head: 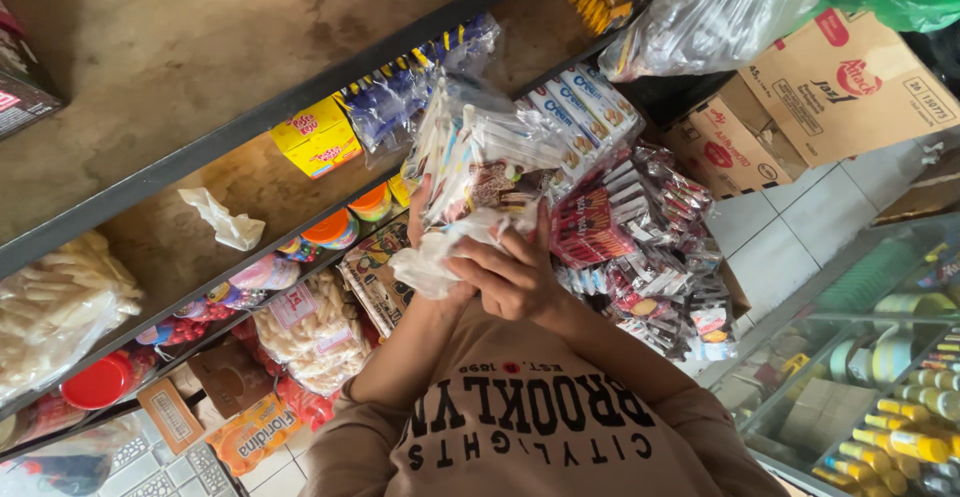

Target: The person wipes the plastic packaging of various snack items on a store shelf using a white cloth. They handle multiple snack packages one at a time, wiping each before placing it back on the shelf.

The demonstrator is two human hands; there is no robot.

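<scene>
— Against your chest, right in front of the shelf [300,107], you have a clear bag [480,157] of small packets. How are you holding it?

— Both hands are closed on its bunched neck. Your right hand [510,277] wraps over the twisted plastic, fingers curled tight; your left hand [425,227] is mostly hidden behind the bag, though the part that shows presses against it.

— So how far along are you?

— My guess is midway. The bag is filled and its mouth is gathered, but I can't tell whether there's a knot yet. It hasn't been set down anywhere.

— And around you?

— Red sachet strips [650,247] hang just beside the bag, a yellow box [315,137] sits on the shelf, and cardboard cartons [830,87] stand on the floor.
</scene>
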